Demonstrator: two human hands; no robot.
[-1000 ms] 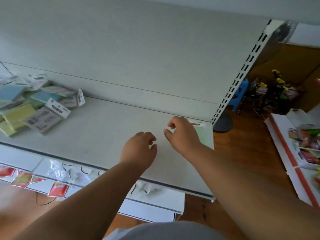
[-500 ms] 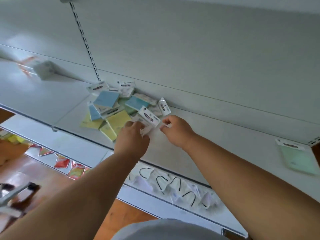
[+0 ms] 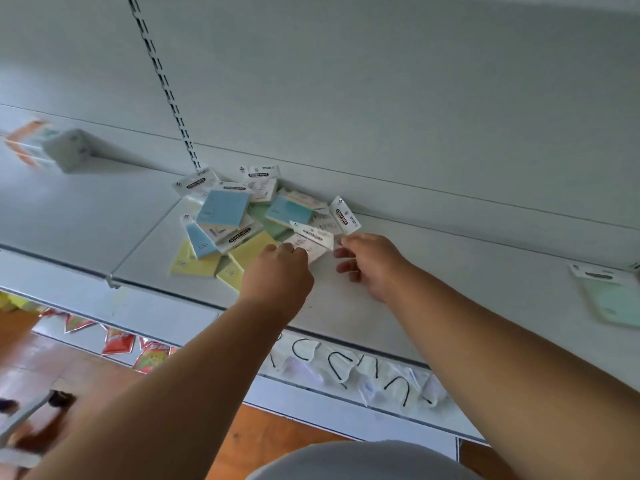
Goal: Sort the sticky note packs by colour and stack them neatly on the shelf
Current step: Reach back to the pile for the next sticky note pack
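Pale grey metal is carrying everything in the head view: the shelf (image 3: pixel 433 292) is holding a jumbled pile of sticky note packs (image 3: pixel 242 223) against its back wall, blue, green and yellow ones overlapping. The left hand (image 3: pixel 277 275) is reaching into the near edge of the pile, its fingers (image 3: pixel 287 251) curling onto a white-backed pack (image 3: pixel 311 242); whether they are truly gripping it I cannot tell. The right hand (image 3: pixel 367 265) is hovering just right of the pile, fingers loosely spread, holding nothing. A lone green pack (image 3: pixel 609 299) is lying well right of the pile. Dragging one pack out is likely to pull its overlapping neighbours along, and the yellow ones nearest the pile's front are sitting near the shelf edge.
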